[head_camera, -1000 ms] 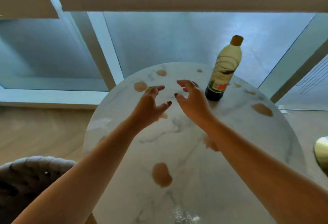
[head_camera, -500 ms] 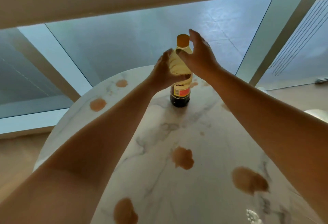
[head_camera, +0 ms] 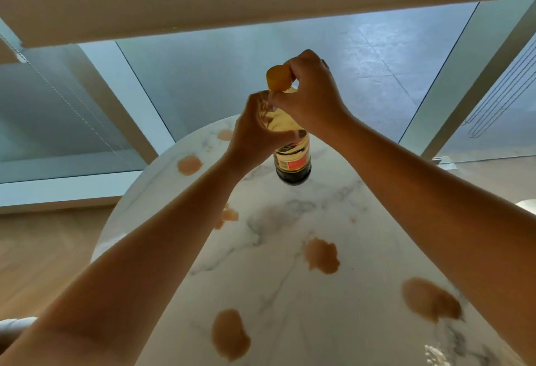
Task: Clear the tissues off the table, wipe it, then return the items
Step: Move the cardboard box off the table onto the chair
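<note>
Bottle (head_camera: 293, 159) was held upright on the table (head_camera: 290, 249), left hand (head_camera: 255, 136) wrapped around its shoulder, right hand (head_camera: 310, 96) pinching the cap (head_camera: 278, 78) directly above.

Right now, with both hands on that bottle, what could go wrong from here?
1. The right hand grips the orange cap; if it comes off, a tilt could spill more onto the marble table.
2. The left hand holds only the bottle at its upper part, so it may slip.
3. Brown puddles lie under the forearms, which could smear them.
</note>
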`<state>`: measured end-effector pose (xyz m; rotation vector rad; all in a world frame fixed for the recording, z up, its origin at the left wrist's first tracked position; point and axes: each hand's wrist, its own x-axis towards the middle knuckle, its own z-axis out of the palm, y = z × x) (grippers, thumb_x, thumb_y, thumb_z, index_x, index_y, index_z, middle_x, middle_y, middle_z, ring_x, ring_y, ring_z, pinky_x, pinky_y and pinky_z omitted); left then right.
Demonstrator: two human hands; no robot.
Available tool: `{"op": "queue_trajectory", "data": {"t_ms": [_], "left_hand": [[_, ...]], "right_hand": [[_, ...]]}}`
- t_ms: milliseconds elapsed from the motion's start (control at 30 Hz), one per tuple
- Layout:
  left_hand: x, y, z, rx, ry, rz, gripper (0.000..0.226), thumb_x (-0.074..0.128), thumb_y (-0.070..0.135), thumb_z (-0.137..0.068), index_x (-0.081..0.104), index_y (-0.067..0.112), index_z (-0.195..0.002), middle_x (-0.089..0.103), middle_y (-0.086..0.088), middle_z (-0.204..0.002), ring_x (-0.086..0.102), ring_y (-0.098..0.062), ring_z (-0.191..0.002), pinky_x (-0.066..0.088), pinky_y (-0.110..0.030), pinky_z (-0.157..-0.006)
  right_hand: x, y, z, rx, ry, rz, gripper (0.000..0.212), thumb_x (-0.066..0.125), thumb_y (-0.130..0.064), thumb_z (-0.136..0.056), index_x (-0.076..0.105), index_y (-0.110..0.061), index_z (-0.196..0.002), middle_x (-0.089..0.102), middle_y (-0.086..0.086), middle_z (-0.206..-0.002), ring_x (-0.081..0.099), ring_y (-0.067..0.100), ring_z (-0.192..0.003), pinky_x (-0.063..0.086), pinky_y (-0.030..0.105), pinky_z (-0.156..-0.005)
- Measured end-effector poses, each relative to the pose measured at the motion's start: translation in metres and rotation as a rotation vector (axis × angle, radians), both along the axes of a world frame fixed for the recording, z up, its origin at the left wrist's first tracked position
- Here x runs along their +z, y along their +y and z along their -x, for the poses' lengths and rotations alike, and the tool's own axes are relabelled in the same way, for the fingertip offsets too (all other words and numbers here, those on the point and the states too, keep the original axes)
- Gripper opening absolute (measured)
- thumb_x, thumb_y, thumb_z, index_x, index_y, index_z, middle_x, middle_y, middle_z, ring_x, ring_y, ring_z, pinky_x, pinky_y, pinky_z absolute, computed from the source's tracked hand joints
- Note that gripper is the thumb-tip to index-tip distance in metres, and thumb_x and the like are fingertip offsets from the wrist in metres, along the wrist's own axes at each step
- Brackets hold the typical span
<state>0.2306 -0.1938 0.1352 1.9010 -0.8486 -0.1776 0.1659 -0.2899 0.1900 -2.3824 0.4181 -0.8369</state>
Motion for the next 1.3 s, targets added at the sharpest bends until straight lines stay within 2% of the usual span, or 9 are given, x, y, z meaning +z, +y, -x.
{"op": "queue_trajectory", "data": {"t_ms": [67, 267, 400, 600, 733, 867, 967, 1167, 1300], "left_hand": [[0.010, 0.040, -0.002, 0.033, -0.012, -0.007, 0.072, 0.084, 0.035, -0.059, 0.042, 0.027, -0.117, 0.058, 0.010, -0.107, 0.058, -0.007, -0.097, 0.052, -0.024, -0.077], [0.028, 0.182, 0.008, 0.148, -0.024, -0.092, 0.080, 0.085, 0.041, -0.057, 0.042, 0.025, -0.122, 0.058, 0.008, -0.111, 0.059, -0.011, -0.100, 0.053, -0.026, -0.077], [0.038, 0.296, 0.033, 0.284, -0.042, -0.145, 0.079, 0.086, 0.039, -0.054, 0.044, 0.025, -0.119, 0.059, 0.012, -0.103, 0.057, -0.001, -0.091, 0.045, -0.016, -0.069], [0.038, 0.449, 0.090, 0.496, -0.023, -0.275, 0.070, 0.083, 0.039, -0.057, 0.039, 0.032, -0.111, 0.052, 0.024, -0.093, 0.055, 0.005, -0.083, 0.039, -0.003, -0.059], [0.007, 0.530, 0.122, 0.585, 0.098, -0.301, 0.073, 0.084, 0.038, -0.058, 0.038, 0.031, -0.114, 0.055, 0.018, -0.099, 0.057, 0.005, -0.086, 0.042, 0.000, -0.061], [-0.036, 0.587, 0.145, 0.651, 0.184, -0.333, 0.075, 0.084, 0.039, -0.059, 0.037, 0.030, -0.118, 0.053, 0.017, -0.104, 0.052, 0.011, -0.089, 0.039, -0.001, -0.065], [-0.074, 0.614, 0.157, 0.684, 0.234, -0.352, 0.081, 0.083, 0.038, -0.061, 0.037, 0.024, -0.125, 0.049, 0.014, -0.109, 0.051, 0.005, -0.093, 0.037, -0.002, -0.066], [-0.151, 0.642, 0.163, 0.713, 0.305, -0.358, 0.082, 0.085, 0.030, -0.061, 0.037, 0.021, -0.126, 0.047, 0.009, -0.111, 0.047, -0.003, -0.099, 0.035, -0.005, -0.074], [-0.193, 0.652, 0.161, 0.718, 0.285, -0.374, 0.082, 0.086, 0.028, -0.059, 0.039, 0.018, -0.125, 0.049, 0.003, -0.114, 0.050, -0.009, -0.100, 0.046, -0.019, -0.085]], "right_hand": [[0.011, 0.034, -0.003, 0.064, -0.016, -0.024, 0.028, 0.068, -0.027, -0.072, 0.059, -0.004, -0.086, 0.054, 0.010, -0.096, 0.051, 0.022, -0.093, 0.042, 0.028, -0.077], [0.026, 0.157, -0.005, 0.244, -0.016, -0.034, 0.029, 0.073, -0.025, -0.073, 0.058, -0.004, -0.088, 0.046, 0.001, -0.087, 0.046, 0.014, -0.081, 0.033, 0.016, -0.064], [0.031, 0.254, 0.000, 0.416, -0.012, -0.022, 0.034, 0.075, -0.029, -0.073, 0.060, -0.004, -0.091, 0.047, 0.000, -0.085, 0.046, 0.012, -0.076, 0.033, 0.016, -0.060], [0.021, 0.395, 0.018, 0.685, 0.058, -0.012, 0.032, 0.075, -0.035, -0.071, 0.056, -0.012, -0.082, 0.050, -0.004, -0.078, 0.045, 0.012, -0.067, 0.033, 0.017, -0.056], [-0.006, 0.473, 0.031, 0.834, 0.207, 0.027, 0.033, 0.070, -0.037, -0.077, 0.060, -0.011, -0.093, 0.057, -0.001, -0.083, 0.054, 0.013, -0.074, 0.046, 0.023, -0.064], [-0.047, 0.535, 0.038, 0.931, 0.351, 0.094, 0.030, 0.064, -0.040, -0.082, 0.060, -0.013, -0.095, 0.056, -0.004, -0.081, 0.055, 0.011, -0.072, 0.047, 0.022, -0.064], [-0.082, 0.566, 0.043, 0.949, 0.409, 0.104, 0.027, 0.063, -0.039, -0.081, 0.060, -0.013, -0.084, 0.053, -0.007, -0.073, 0.051, 0.008, -0.063, 0.040, 0.016, -0.054], [-0.156, 0.601, 0.047, 1.002, 0.584, 0.070, 0.028, 0.067, -0.035, -0.079, 0.061, -0.009, -0.090, 0.060, 0.004, -0.087, 0.057, 0.016, -0.076, 0.051, 0.029, -0.065], [-0.195, 0.615, 0.047, 0.999, 0.663, 0.110, 0.031, 0.066, -0.036, -0.080, 0.060, -0.012, -0.099, 0.059, 0.003, -0.094, 0.057, 0.016, -0.083, 0.052, 0.030, -0.071]]}}
